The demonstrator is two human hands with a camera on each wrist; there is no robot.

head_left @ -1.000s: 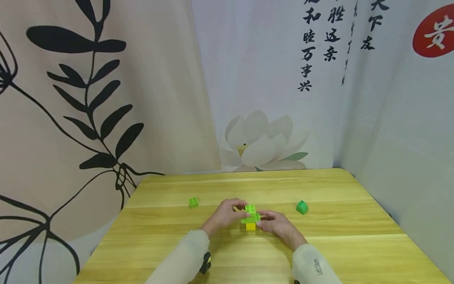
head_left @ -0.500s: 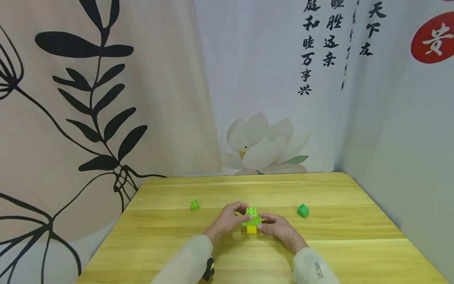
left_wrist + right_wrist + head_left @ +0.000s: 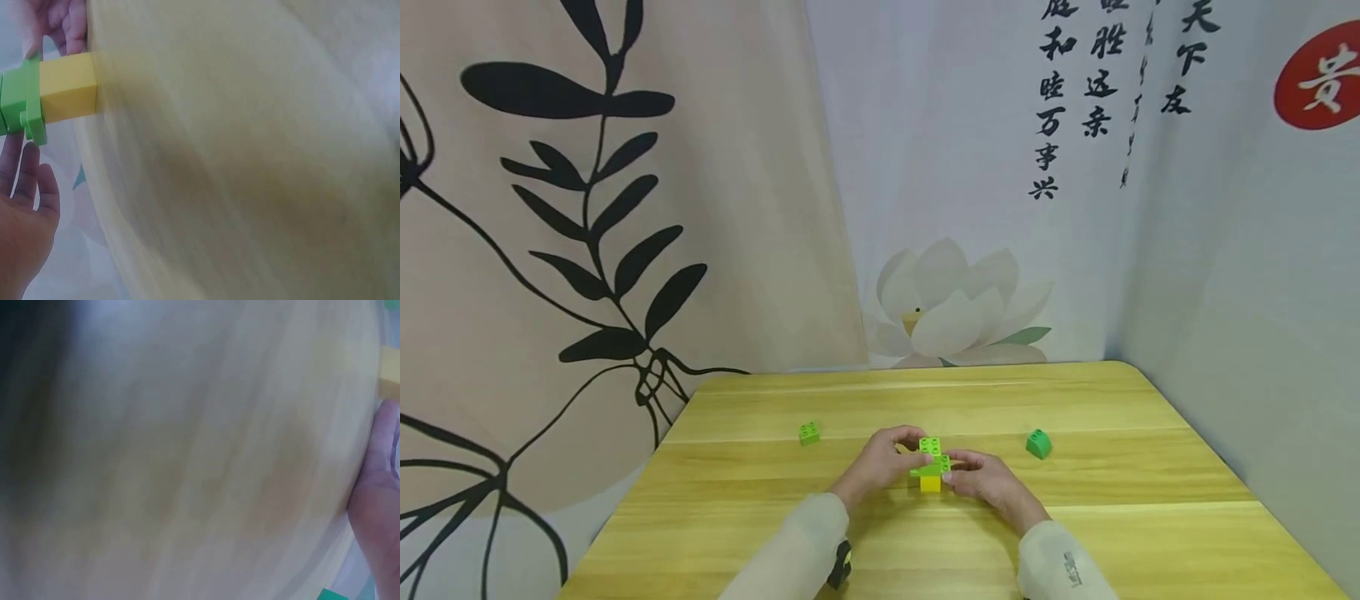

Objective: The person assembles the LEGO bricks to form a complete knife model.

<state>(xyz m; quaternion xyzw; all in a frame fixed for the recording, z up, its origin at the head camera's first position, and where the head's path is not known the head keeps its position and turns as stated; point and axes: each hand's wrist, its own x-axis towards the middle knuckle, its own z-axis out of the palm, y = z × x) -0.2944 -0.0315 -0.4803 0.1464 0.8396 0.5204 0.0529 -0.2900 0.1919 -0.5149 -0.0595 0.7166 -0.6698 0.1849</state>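
A small stack of toy building bricks stands on the table, with a yellow brick point(image 3: 930, 483) at its base. Above it lies a wider light green plate point(image 3: 34, 103), and a light green studded brick point(image 3: 929, 445) tops the stack. My left hand point(image 3: 886, 460) grips the stack's upper green part from the left, thumb in front. From the right, my right hand point(image 3: 989, 482) pinches the plate's right end between thumb and fingers. In the right wrist view only part of the right hand point(image 3: 378, 500) and of the yellow brick point(image 3: 390, 374) shows.
A loose light green brick point(image 3: 808, 432) lies back left on the wooden table point(image 3: 760, 500). Back right is a darker green, slope-sided brick point(image 3: 1039, 443). A printed curtain point(image 3: 775, 208) hangs behind the table.
Both hands keep their hold on the stack, which stays in place. The whole view shifts slightly as the head moves; the loose bricks have not moved on the table.
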